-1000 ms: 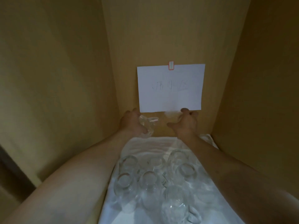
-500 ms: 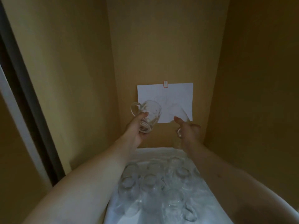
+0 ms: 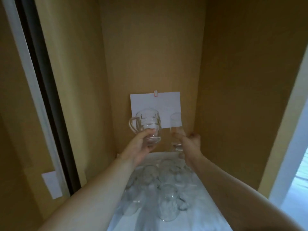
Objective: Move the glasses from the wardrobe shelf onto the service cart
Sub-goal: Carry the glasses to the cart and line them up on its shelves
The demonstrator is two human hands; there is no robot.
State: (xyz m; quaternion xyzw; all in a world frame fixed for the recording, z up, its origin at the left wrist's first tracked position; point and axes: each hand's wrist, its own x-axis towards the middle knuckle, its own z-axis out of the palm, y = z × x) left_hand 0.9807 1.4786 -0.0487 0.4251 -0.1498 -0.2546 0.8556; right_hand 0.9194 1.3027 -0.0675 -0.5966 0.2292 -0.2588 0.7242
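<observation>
Nearest the camera, a cluster of clear glasses (image 3: 160,189) stands on a white cloth (image 3: 191,219); whether the cloth covers the wardrobe shelf or the service cart cannot be determined from this view.

Beyond the cluster, both forearms extend into the wooden wardrobe. The left hand (image 3: 141,145) holds a handled glass mug (image 3: 146,125) raised in the air, fingers curled around its base, handle pointing left. The right hand (image 3: 190,144) grips the lower part of a tall slim glass (image 3: 175,129), fingers wrapped around it; this glass is also raised and roughly upright.

Step in hand, by judgement: transfer of two glasses, already lifted. The next move calls for carrying both across without knocking them together, then setting each down upright in a free space.

On the back panel, a white paper sheet (image 3: 155,107) hangs from a small red-edged clip (image 3: 155,93). No writing on it is legible. A second white card (image 3: 52,184) sits on the left frame, with no visible text.
</observation>
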